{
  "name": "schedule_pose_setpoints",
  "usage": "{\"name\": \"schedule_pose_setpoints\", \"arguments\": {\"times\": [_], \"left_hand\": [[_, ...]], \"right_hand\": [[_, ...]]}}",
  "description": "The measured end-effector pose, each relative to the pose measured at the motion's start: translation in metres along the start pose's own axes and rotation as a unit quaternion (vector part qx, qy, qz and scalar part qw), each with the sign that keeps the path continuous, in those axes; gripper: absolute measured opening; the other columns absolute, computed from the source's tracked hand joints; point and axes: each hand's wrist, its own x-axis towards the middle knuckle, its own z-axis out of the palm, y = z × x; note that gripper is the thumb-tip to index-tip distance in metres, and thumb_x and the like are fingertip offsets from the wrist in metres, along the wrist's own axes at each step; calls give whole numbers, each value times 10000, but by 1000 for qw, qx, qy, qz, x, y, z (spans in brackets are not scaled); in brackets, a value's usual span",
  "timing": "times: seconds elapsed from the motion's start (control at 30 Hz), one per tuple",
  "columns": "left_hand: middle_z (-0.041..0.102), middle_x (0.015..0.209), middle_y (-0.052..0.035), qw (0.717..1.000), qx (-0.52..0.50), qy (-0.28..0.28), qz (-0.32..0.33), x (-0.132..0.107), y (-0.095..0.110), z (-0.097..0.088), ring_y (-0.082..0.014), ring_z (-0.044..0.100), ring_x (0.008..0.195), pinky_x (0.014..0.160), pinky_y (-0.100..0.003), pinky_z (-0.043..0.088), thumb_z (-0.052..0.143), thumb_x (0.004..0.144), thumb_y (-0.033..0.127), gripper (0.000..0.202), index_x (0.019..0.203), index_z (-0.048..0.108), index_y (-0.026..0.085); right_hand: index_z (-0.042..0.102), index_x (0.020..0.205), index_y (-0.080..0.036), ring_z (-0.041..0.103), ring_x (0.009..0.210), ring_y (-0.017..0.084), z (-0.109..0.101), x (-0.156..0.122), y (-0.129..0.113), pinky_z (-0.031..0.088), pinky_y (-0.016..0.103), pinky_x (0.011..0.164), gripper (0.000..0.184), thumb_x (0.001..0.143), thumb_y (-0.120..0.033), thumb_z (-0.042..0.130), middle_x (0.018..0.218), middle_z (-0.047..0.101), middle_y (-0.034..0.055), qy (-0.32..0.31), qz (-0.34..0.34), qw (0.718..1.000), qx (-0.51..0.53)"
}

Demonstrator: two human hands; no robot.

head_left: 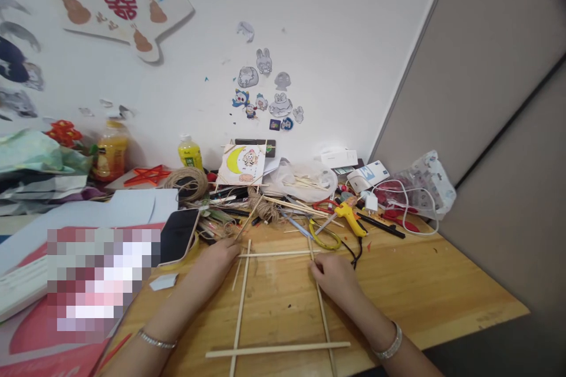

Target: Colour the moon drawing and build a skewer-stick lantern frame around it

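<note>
Four-sided, a frame of thin wooden sticks lies on the table in front of me, its ends crossing at the corners. My left hand [226, 252] is closed at the left end of the far crosswise stick [278, 254], beside the left lengthwise stick [242, 306]. My right hand [335, 271] pinches the right lengthwise stick [322, 306] near the far right corner; its fingertips are partly hidden. Closest to me, the near crosswise stick [278, 349] lies over both lengthwise sticks, untouched by either hand.
Beyond the frame lie scissors with yellow handles [325, 235], a yellow glue gun [351, 218], twine [186, 182] and loose sticks. A phone [179, 235] rests left of my left hand. Bottles [190, 152], a picture card [242, 164] and a white charger cable [404, 200] stand or lie farther back.
</note>
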Motion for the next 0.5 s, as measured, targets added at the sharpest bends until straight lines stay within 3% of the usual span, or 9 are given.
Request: {"name": "schedule_pose_setpoints", "arguments": {"times": [0.5], "left_hand": [[661, 926, -120, 1000, 20, 0, 6, 3, 8, 2, -240, 618, 896, 797, -339, 470, 403, 896, 88, 271, 890, 669, 137]], "right_hand": [[706, 707, -192, 643, 670, 167, 2, 0, 1, 241, 277, 535, 344, 898, -307, 444, 753, 744, 62, 4, 6, 1000, -8]]}}
